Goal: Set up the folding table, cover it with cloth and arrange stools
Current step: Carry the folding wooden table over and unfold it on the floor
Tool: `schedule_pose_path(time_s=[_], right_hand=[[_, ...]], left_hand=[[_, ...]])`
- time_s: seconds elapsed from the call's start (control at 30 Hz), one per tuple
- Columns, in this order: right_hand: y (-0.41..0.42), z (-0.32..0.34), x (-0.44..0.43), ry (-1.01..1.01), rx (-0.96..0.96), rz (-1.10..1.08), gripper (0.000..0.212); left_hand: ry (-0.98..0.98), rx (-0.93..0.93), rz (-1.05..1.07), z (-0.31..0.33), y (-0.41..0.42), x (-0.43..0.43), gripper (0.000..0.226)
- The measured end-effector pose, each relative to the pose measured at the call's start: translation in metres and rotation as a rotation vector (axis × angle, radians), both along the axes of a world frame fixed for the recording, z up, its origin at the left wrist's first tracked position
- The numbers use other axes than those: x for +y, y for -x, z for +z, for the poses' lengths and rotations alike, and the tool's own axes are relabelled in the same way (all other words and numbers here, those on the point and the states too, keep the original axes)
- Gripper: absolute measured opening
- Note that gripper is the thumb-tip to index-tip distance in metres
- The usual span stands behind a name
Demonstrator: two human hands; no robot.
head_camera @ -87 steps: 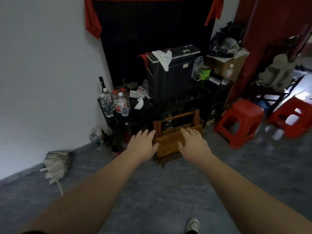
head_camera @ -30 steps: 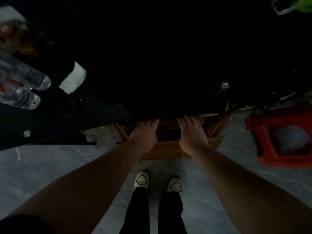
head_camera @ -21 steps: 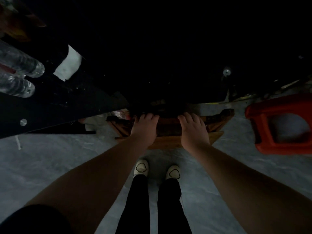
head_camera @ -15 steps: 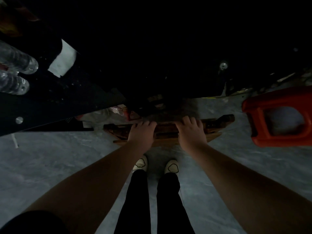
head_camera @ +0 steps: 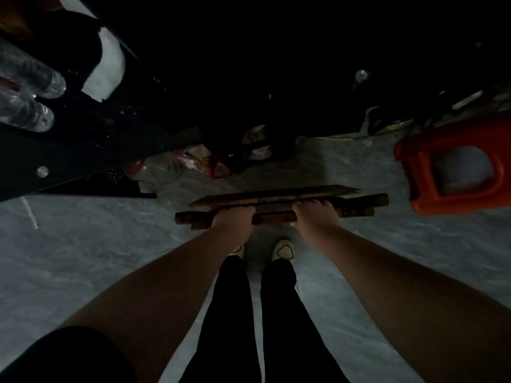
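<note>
Left grip point(head_camera: 235, 221) and right grip point(head_camera: 315, 217) are each curled tight over the near top rail of the folded wooden table point(head_camera: 356, 206), a little apart from one another. The table, folded flat and turned on edge, sits just beyond the person's white shoes point(head_camera: 283, 250), either on the grey floor point(head_camera: 83, 244) or just above it; I can't tell which. On its far side, crumpled plastic wrappers point(head_camera: 190, 161) lie under the edge of a black desk point(head_camera: 69, 161). At the far left, that desk carries clear water bottles point(head_camera: 30, 78) and a scrap of white paper point(head_camera: 106, 70). A red plastic stool point(head_camera: 453, 200) stands to the right, near the table's right end but not touching it.

What worries me is that the legs look loose against the top. Swung up fast, one could drop open and pinch fingers or crack a shin. A turn to the right would likely clip the stool. Lifting forward could catch the desk edge and topple the bottles. In this dimness, the wrappers are easy to slip on.
</note>
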State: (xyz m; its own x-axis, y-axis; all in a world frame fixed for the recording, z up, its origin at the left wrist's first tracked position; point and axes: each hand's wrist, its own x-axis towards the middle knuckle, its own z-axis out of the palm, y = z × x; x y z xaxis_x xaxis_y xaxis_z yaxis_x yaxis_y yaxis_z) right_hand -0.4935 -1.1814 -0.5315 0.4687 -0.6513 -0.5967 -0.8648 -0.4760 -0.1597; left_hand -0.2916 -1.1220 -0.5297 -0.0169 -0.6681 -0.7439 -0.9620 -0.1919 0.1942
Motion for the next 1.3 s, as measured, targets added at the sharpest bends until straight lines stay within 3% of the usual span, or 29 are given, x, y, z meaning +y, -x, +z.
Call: schedule_pose_path(time_s=[0.33, 0.57, 0.83, 0.93, 1.03, 1.3], right_hand=[[0.036, 0.093, 0.067, 0.027, -0.087, -0.125, 0.021], [0.05, 0.139, 0.163, 0.011, -0.095, -0.287, 0.025], [0.06, 0.187, 0.302, -0.005, 0.002, -0.483, 0.027], [0.064, 0.207, 0.356, -0.019, -0.024, -0.603, 0.025], [0.071, 0.219, 0.415, -0.034, -0.035, -0.722, 0.033], [0.087, 0.21, 0.607, -0.095, -0.156, -0.906, 0.025]], left_hand=[[0.203, 0.037, -0.149, 0.08, 0.007, 0.045, 0.034], [0.248, 0.108, -0.302, 0.139, 0.015, 0.101, 0.025], [0.242, 0.176, -0.552, 0.193, 0.028, 0.184, 0.022], [0.203, 0.206, -0.607, 0.209, 0.042, 0.217, 0.012], [0.181, 0.207, -0.687, 0.216, 0.058, 0.255, 0.012], [0.12, 0.204, -0.909, 0.208, 0.097, 0.403, 0.014]])
